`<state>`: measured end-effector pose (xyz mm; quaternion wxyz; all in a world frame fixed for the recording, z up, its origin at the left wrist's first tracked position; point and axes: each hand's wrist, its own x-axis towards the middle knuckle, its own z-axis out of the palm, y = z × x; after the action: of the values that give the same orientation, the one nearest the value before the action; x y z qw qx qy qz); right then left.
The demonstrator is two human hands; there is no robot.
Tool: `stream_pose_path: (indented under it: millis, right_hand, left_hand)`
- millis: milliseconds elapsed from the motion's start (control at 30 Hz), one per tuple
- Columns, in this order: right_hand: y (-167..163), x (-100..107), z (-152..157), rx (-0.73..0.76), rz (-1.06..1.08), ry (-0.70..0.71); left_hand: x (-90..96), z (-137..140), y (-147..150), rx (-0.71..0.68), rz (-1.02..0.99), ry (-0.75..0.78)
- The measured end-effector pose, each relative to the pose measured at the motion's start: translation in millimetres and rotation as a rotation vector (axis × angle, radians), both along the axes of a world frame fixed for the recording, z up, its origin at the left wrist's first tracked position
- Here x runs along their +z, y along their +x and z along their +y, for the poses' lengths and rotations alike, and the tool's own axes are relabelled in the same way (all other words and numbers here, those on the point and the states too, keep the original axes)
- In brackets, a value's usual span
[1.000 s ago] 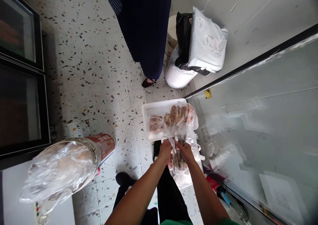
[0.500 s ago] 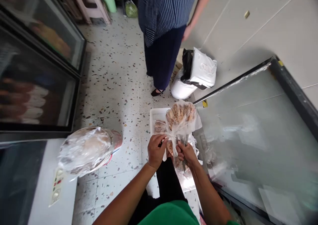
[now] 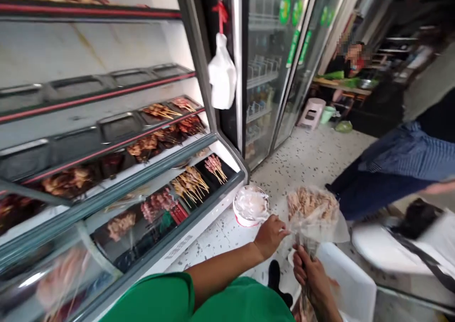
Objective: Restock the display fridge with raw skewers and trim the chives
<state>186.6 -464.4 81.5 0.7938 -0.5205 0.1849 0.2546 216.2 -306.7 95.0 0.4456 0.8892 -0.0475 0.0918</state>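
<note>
My right hand (image 3: 310,270) is closed around the thin sticks of a bunch of meat skewers (image 3: 313,206). The meat ends point up and away from me inside a clear plastic bag (image 3: 339,225), gathered around the sticks below the meat. At the bag's left edge, my left hand (image 3: 270,236) pinches the gathered plastic between thumb and fingers. Under my right forearm stands a white plastic tub (image 3: 360,274), partly hidden by my arm. Some blur softens the fingertips.
At left runs a display fridge (image 3: 199,208) with skewers on trays. A plastic-covered bucket (image 3: 251,203) stands on the floor beside it. A person in dark trousers (image 3: 362,184) is at right, near white bags (image 3: 377,246). Another person (image 3: 351,61) sits far back.
The view has swung left, bringing the display fridge into sight. The right hand still holds the skewers; the left hand stays at the gathered plastic.
</note>
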Motion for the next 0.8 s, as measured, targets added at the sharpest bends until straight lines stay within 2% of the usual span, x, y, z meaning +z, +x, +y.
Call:
stream_pose_path:
  millis: [100,200,300,400,633,800]
  right_hand:
    - [12.4,28.9,35.1,0.14,0.007,0.014]
    - [32.5,50.7,60.2,0.301,-0.037,0.042]
    - [56.3,66.7,77.5,0.469,-0.088,0.089]
    - [78.7,80.3,89.9,0.609,-0.12,0.143]
    - [108.7,101.9,116.5,0.853,-0.128,0.224]
    - [96.3,104.9,141.0,0.911,-0.173,0.202]
  left_hand:
    - [29.8,36.3,-14.7,0.069,0.006,0.03]
    - [50.8,55.9,-17.1,0.22,0.031,0.057]
    - [67.1,67.3,-13.2,0.391,0.031,-0.036]
    - [82.5,76.9,-13.6,0.542,-0.062,-0.131]
    - [108.4,87.1,-26.6,0.871,-0.156,-0.067]
    - [121.2,85.1,-34.8,0.936,-0.159,-0.116]
